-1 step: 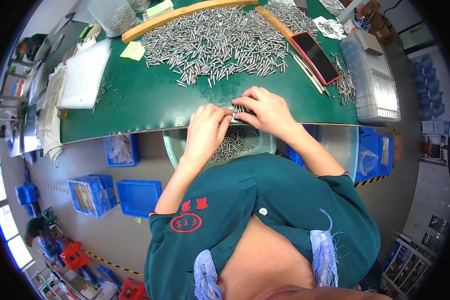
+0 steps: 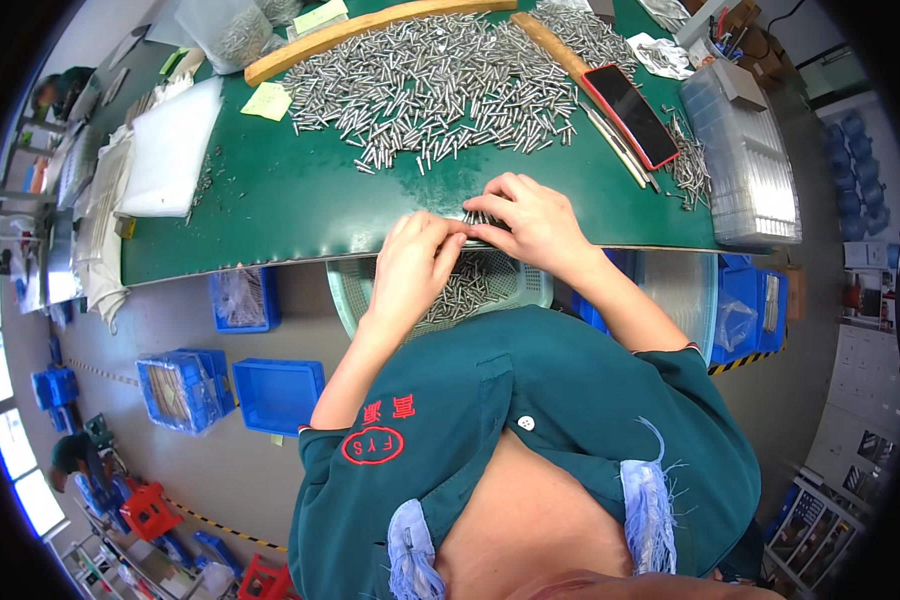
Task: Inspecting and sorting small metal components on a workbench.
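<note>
Both hands meet at the near edge of the green table [image 2: 300,215]. My right hand [image 2: 535,225] curls its fingers and thumb around a small bunch of metal pins [image 2: 482,217], partly covered by the fingers. Beside it, my left hand [image 2: 413,262] has its fingers pressed together, their tips touching the bunch; what they pinch, if anything, is hidden. Beyond the hands spreads a large heap of similar metal pins [image 2: 430,85]. Below the table edge, a light green basket [image 2: 345,300] holds more of them.
Wooden strips [image 2: 380,17] border the heap. A red-edged phone [image 2: 630,115] lies on the right, near thin sticks [image 2: 610,145] and a clear plastic box [image 2: 740,150]. White sheets [image 2: 170,145] lie on the left. Blue bins [image 2: 278,395] stand on the floor.
My left fingertips have shifted slightly right, over the near side of the pins, covering a bright pin end seen before. My right hand stays in nearly the same place.
</note>
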`<move>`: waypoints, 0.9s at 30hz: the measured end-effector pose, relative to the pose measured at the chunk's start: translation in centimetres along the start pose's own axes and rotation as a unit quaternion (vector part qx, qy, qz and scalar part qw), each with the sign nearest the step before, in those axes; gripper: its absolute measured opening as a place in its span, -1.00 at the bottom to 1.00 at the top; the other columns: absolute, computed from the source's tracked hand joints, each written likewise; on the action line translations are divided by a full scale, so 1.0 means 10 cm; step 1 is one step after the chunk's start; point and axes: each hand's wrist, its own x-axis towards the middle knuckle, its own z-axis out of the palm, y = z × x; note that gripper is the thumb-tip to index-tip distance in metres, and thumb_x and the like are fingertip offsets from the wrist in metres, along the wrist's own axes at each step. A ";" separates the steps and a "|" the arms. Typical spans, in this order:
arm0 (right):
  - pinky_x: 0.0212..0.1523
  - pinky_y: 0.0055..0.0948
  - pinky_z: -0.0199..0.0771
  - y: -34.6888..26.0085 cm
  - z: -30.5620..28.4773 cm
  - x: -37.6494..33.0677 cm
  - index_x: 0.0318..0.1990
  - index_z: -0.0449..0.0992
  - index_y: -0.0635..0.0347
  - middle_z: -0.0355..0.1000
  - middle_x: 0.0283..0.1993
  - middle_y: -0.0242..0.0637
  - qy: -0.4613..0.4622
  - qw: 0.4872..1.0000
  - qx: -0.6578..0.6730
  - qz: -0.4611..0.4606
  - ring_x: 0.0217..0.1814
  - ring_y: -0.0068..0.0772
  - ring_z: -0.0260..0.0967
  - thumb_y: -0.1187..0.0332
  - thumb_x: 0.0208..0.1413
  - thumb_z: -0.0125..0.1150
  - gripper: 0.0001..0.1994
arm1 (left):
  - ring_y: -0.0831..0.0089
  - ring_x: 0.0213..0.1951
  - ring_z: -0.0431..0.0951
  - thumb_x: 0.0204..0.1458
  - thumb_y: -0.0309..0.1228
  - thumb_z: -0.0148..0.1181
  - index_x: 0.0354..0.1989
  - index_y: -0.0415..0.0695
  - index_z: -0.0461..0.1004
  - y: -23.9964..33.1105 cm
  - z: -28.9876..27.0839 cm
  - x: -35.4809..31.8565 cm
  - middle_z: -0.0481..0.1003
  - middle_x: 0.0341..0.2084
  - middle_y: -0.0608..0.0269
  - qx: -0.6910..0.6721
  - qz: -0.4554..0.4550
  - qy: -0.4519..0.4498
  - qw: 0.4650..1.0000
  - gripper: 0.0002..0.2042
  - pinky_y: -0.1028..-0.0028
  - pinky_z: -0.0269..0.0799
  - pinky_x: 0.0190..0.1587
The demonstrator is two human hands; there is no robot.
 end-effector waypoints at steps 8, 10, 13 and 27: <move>-0.33 -0.37 0.43 -0.01 0.01 -0.01 -0.38 0.56 -0.04 0.35 -0.34 -0.48 0.026 0.999 -0.035 -0.007 -0.30 -0.41 0.37 0.16 -0.13 0.34 -0.81 | 0.65 -0.39 0.49 0.19 -0.37 0.04 -0.16 -0.24 0.49 -0.10 0.16 -0.23 0.54 -0.39 0.32 -0.432 -0.251 -0.232 0.835 -0.79 0.65 0.38 -0.36; -0.34 -0.38 0.42 -0.02 0.01 -0.01 -0.39 0.55 -0.04 0.35 -0.35 -0.48 0.032 0.999 -0.036 -0.006 -0.31 -0.41 0.36 0.14 -0.14 0.35 -0.80 | 0.67 -0.38 0.48 0.20 -0.38 0.03 -0.15 -0.23 0.49 -0.13 0.26 -0.27 0.54 -0.39 0.32 -0.465 -0.268 -0.234 0.811 -0.80 0.66 0.38 -0.36; -0.36 -0.40 0.39 -0.06 0.05 -0.01 -0.40 0.54 -0.05 0.35 -0.35 -0.49 0.046 0.998 -0.044 0.003 -0.33 -0.43 0.35 0.10 -0.17 0.37 -0.77 | 0.68 -0.37 0.48 0.20 -0.38 0.02 -0.14 -0.23 0.48 -0.11 0.28 -0.24 0.53 -0.39 0.33 -0.470 -0.260 -0.233 0.811 -0.80 0.67 0.37 -0.36; -0.24 -0.40 0.28 -0.04 -0.05 -0.09 -0.32 0.57 -0.07 0.38 -0.25 -0.50 0.021 0.998 -0.056 0.017 -0.20 -0.42 0.34 0.23 -0.07 0.29 -0.86 | 0.66 -0.34 0.49 0.20 -0.38 0.02 -0.14 -0.22 0.48 -0.09 0.24 -0.24 0.54 -0.37 0.33 -0.438 -0.256 -0.231 0.830 -0.80 0.65 0.38 -0.33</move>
